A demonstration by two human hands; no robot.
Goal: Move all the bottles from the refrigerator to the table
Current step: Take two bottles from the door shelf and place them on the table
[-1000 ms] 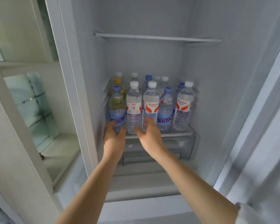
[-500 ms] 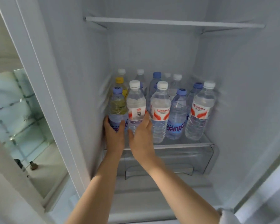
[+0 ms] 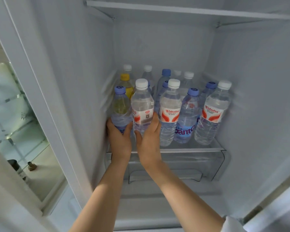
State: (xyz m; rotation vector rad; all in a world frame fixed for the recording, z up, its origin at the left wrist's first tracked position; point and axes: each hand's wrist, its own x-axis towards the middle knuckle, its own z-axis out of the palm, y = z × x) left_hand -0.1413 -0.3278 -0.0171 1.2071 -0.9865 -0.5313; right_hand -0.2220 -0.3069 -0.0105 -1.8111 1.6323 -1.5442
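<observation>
From the head view, both bare forearms rise from the bottom edge of the frame toward its centre, reaching into the open refrigerator (image 3: 157,47). The left hand (image 3: 120,139) sits at the left end of the glass shelf (image 3: 199,149), its fingers and thumb curled round the lower body of the blue-capped bottle (image 3: 120,108), which stands against the left inner wall. The right hand (image 3: 148,141) is just beside it, its grip wrapped round the base of the white-capped bottle (image 3: 142,108), thumb on the left side and fingers on the right; both bottles are upright. To the right along the shelf's front stand a second white-capped Wahaha bottle (image 3: 170,113), a blue-labelled bottle (image 3: 187,118) and a third white-capped bottle (image 3: 213,113), all upright and close together. Behind them, in the centre of the frame, stand more bottles, among them a yellow-capped bottle (image 3: 126,84). Below the shelf is a clear drawer (image 3: 208,164). An upper shelf (image 3: 191,11) crosses the top of the frame. A white sleeve (image 3: 231,225) shows at the lower right corner.
</observation>
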